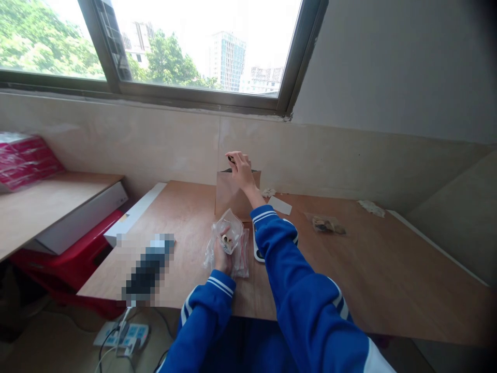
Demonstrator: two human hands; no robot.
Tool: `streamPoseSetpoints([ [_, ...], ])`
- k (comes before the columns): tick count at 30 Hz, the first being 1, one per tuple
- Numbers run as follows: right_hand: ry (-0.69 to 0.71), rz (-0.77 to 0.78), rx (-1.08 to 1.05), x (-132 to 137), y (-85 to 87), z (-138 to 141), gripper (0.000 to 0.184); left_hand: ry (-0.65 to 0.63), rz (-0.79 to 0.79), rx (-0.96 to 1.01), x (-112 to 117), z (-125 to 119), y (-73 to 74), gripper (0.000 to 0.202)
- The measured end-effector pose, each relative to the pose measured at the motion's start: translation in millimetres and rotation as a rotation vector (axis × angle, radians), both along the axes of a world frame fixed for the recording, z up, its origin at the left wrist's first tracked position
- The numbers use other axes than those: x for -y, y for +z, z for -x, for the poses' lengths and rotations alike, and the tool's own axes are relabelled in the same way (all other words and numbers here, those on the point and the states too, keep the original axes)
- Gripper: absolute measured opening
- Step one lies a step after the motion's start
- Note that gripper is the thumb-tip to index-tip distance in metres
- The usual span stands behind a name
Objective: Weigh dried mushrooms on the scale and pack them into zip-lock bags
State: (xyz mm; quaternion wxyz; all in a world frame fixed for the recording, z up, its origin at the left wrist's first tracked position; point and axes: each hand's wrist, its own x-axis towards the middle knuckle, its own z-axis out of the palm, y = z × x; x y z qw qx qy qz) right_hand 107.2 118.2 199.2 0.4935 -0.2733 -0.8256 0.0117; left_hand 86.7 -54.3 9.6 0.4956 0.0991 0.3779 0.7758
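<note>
Above the brown box [227, 194], the right hand [243, 169] pinches a dark piece [231, 159]; nearer the body, the left hand [222, 259] clasps a clear bag [232, 219].

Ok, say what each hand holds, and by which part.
The left hand holds a clear bag by its lower part; the right hand pinches a small dark piece, where I can't tell.

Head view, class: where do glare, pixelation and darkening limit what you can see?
Head view: white glare washes out sky through the grey-framed glass window; head view: coarse pixels mask a dark oblong item on the brown wooden table; head view: the right edge falls dark.
</note>
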Motion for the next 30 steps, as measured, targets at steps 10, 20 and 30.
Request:
streamPoseSetpoints([
  [10,0.104,0.073,0.165,1,-6.7,-8,0.027,-0.011,-0.003,0.024,5,0,8.0,0.04],
  [20,0.132,0.155,0.067,1,-0.3,-9,0.02,-0.04,-0.002,0.011,4,1,3.5,0.038],
  [30,-0.102,0.119,0.229,2,-2.6,-12,0.022,-0.01,0.001,0.02,4,0,7.2,0.039],
])
